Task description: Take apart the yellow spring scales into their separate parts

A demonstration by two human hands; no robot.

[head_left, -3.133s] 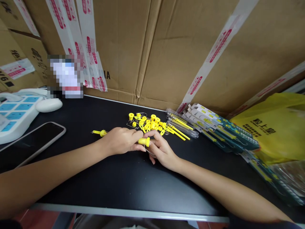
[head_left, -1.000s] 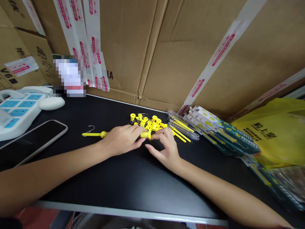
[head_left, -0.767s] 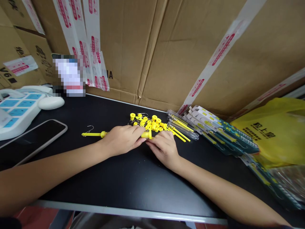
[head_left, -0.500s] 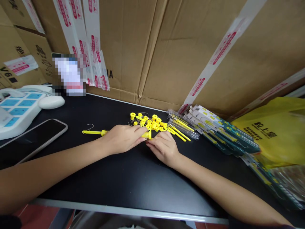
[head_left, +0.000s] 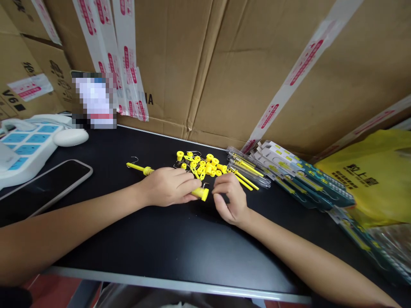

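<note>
My left hand [head_left: 168, 187] is wrapped round a yellow plastic tool with a wire hook [head_left: 201, 193]. Its slim hooked end sticks out to the left, and its wide flanged end shows past my fingertips on the right; the middle is hidden in my grip. A small bent metal piece [head_left: 206, 185] shows at the flanged end. Just right of that end is my right hand [head_left: 233, 201], fingers curled, thumb apart from them, with nothing visible between. Behind both hands lies a pile of small yellow plastic parts [head_left: 210, 164], with bent wires among them.
Clear plastic tubes [head_left: 257, 175] with yellow rods lie right of the pile. Beyond them are carded packages [head_left: 298, 179] and a yellow bag [head_left: 379, 171]. To the left are a phone [head_left: 48, 188], a power strip [head_left: 35, 141] and a white oval object [head_left: 70, 137]. Cardboard [head_left: 167, 55] stands along the back.
My right hand has moved off the flanged end, slightly right, its thumb and fingers parting. My left hand has tilted the tool, its flanged end lower and nearer me.
</note>
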